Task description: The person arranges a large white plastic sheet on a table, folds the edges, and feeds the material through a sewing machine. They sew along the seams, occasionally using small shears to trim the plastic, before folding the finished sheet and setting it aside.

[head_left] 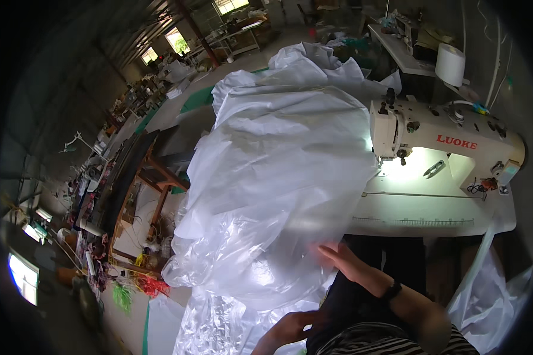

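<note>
A big heap of clear plastic sheeting (278, 171) fills the middle, draped over the left end of the sewing table (420, 216) and hanging toward the floor. My right hand (340, 260) presses flat against the lower edge of the sheeting, fingers spread, a dark watch on the wrist. Lower down, my left hand (293, 328) curls on the sheeting near my lap; blur hides the exact grip. A white industrial sewing machine (450, 142) stands to the right, its lamp lighting the needle area.
A white thread cone (450, 64) stands behind the machine. More clear plastic (491, 296) hangs at the lower right. A wooden bench frame (151, 189) and cluttered worktables line the left. Small scissors (435, 168) lie on the machine bed.
</note>
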Action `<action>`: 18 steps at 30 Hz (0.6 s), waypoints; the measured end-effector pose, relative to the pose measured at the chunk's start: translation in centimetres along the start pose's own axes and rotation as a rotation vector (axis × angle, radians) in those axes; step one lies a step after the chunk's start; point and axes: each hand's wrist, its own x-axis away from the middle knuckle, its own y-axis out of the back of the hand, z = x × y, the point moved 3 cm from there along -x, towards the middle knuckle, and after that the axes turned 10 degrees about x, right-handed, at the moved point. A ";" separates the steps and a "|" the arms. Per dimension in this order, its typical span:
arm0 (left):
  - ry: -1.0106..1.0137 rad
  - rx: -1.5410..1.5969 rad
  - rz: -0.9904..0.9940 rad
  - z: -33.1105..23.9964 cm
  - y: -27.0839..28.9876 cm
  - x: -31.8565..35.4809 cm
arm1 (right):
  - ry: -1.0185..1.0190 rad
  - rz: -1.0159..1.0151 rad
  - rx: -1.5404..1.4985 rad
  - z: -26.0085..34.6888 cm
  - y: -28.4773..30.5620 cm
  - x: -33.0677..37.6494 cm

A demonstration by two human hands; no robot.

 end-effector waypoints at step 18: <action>0.015 -0.639 -0.949 -2.3 23.7 -5.9 | -0.059 0.328 0.323 5.5 1.2 -5.9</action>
